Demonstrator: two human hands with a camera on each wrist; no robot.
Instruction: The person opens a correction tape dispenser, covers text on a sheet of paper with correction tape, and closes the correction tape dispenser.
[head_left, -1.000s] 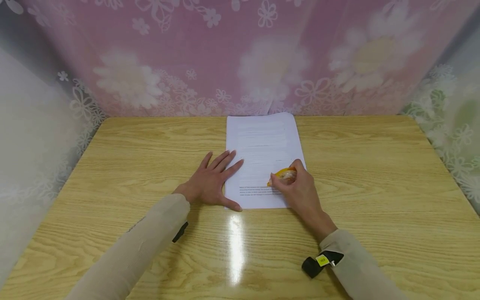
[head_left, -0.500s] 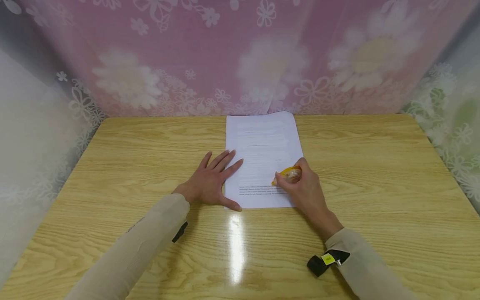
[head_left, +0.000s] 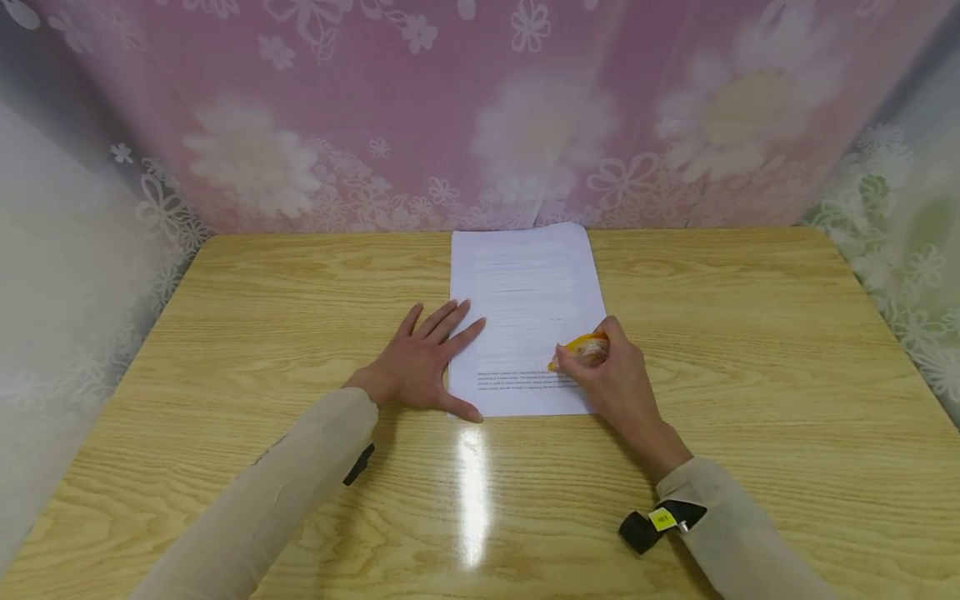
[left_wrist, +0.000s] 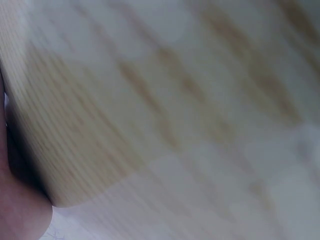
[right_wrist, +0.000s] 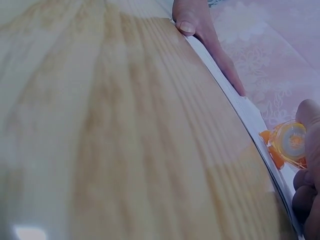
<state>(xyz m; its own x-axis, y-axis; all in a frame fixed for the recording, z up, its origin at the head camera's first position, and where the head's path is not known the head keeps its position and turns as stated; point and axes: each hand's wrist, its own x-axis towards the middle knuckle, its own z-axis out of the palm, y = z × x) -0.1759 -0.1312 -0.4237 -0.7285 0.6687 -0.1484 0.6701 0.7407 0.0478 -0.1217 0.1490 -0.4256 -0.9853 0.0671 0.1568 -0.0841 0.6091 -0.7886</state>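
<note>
A stack of white paper (head_left: 525, 267) lies on the wooden table, with lines of black print near its lower edge and whitish bands over the rows above. My left hand (head_left: 423, 367) rests flat with fingers spread, its fingertips and thumb on the paper's left side. Between thumb and fingers my right hand (head_left: 618, 379) pinches an orange correction tape dispenser (head_left: 588, 351) with a clear body. Its tip meets the page, or nearly so, at the top printed line. In the right wrist view the dispenser (right_wrist: 291, 141) shows a round reel inside; the left wrist view has mostly blurred table.
The wood-grain table (head_left: 285, 333) reaches to a pink flowered curtain (head_left: 420, 108) at the back. Paler flowered cloth (head_left: 911, 233) hangs at the sides. A black wrist camera (head_left: 640, 532) sits under the right sleeve. Light glares off the table's front.
My right hand has moved a little to the right with the correction tape dispenser, uncovering more of the printed lines. The left hand stays in place on the paper.
</note>
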